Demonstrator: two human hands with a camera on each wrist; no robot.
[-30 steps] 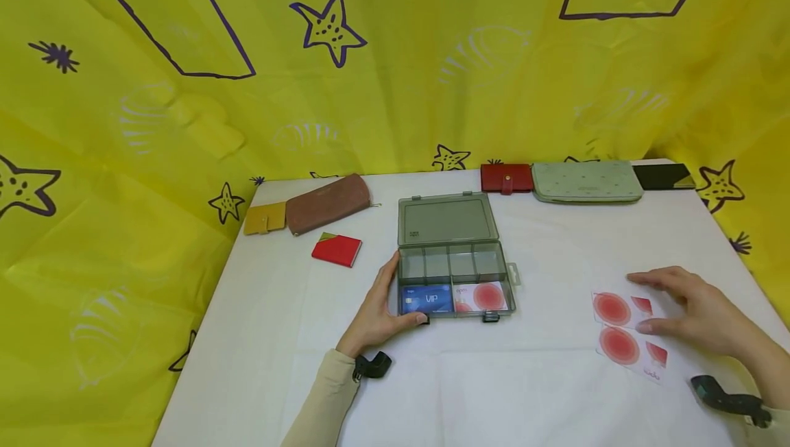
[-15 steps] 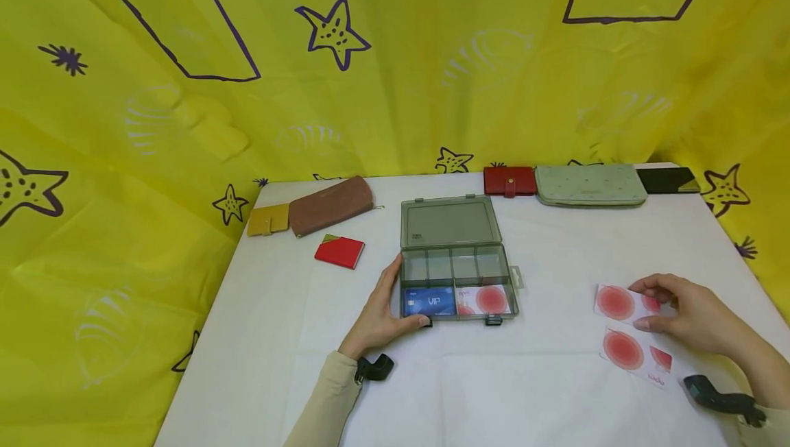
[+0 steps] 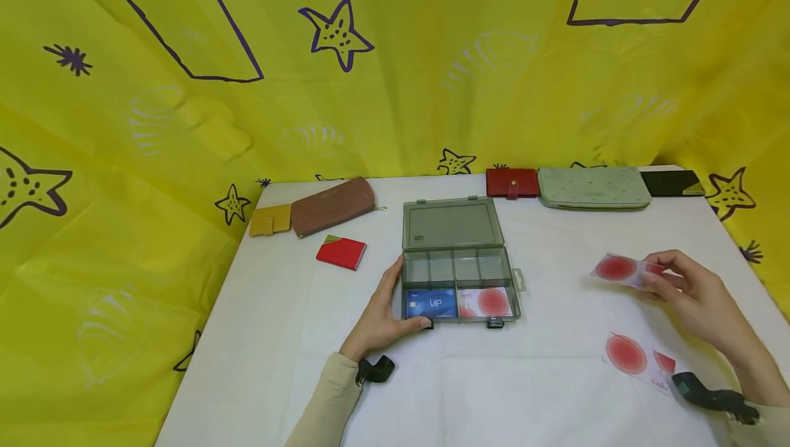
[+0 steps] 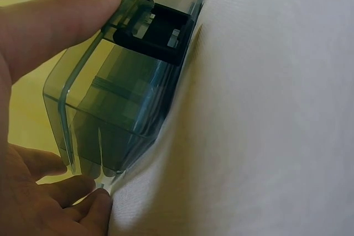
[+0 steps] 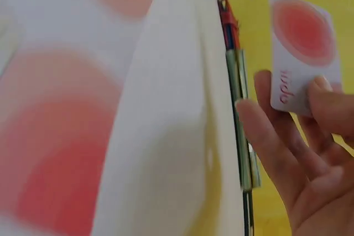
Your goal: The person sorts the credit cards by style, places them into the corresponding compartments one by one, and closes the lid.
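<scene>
Far card (image 3: pixel 616 269) lifted off tbl (image 3: pixel 524 392), R grip (image 3: pixel 697 299) pinching it, L grip (image 3: pixel 379 320) holding box (image 3: pixel 455 223).

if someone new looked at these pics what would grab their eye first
Probably the bright yellow backdrop behind the white table, drawn with starfish. Next, the open translucent box near mid-table, a blue card in its near-left compartment. Then the card with a red disc, pinched in the person's right grip.
</scene>
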